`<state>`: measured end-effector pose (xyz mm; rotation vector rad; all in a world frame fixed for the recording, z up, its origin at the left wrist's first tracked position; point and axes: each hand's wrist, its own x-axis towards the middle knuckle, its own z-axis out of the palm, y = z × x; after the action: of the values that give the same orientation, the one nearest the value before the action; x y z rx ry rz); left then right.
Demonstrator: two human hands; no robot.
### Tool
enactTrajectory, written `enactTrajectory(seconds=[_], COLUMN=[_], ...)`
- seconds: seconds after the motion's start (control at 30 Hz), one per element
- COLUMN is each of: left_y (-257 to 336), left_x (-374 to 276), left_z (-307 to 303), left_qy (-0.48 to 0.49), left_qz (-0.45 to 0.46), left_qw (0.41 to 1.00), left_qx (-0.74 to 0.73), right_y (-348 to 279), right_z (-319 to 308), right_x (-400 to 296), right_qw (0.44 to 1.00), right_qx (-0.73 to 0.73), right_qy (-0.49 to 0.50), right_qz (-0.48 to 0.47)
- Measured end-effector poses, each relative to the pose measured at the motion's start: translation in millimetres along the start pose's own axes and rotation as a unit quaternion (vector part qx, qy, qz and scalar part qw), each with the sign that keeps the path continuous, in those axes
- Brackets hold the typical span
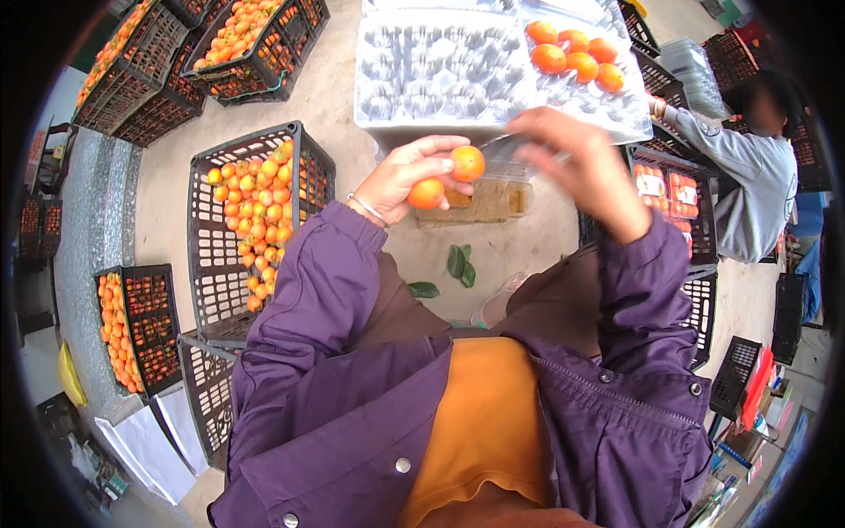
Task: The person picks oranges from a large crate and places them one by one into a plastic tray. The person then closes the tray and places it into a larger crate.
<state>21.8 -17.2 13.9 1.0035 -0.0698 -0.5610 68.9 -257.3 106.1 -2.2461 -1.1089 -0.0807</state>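
Note:
My left hand (396, 175) holds two round orange fruits, one orange fruit (468, 164) at the fingertips and another orange fruit (426, 193) lower against the fingers. Just to the right, my right hand (571, 155) is raised and blurred by motion. A thin dark shape shows by its fingertips, but I cannot tell whether it is held. Beyond both hands lies a clear plastic tray (442, 72) with moulded cups. Joined or set beside it on the right is another clear tray section (594, 109), where several orange fruits (573, 58) sit in the far cups.
A black plastic crate (214, 244) of loose orange fruits stands tilted at my left. More fruit crates (264, 72) stand farther off. On the floor are green leaves (461, 263). At right, a crate (706, 218) holds packed fruit beside a person in a grey top (756, 171).

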Motion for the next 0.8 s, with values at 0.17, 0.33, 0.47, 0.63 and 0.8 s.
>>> enactTrajectory(seconds=[0.17,0.33,0.47,0.63,0.8], left_y=[-10,-12,-8,-10,-7], left_x=[5,0,-6,-9,-5], left_z=[4,-16,-24,-27,-26], left_qy=[0.034,0.151,0.198,0.140,0.089], left_qz=[-0.012,-0.011,0.002,0.048,0.048], left_qw=[0.999,0.988,0.969,0.969,0.974], left_qx=[0.006,0.010,-0.146,-0.198,-0.205], right_y=[-14,36,118,144,167], right_z=[66,111,201,278,314], right_x=[-16,-26,-50,-54,-62], right_qw=[0.998,0.962,0.963,0.958,0.946], right_qx=[0.046,0.223,0.130,-0.119,-0.192], right_qy=[0.035,0.041,-0.022,-0.123,-0.170], right_qz=[0.009,0.151,0.233,0.228,0.201])
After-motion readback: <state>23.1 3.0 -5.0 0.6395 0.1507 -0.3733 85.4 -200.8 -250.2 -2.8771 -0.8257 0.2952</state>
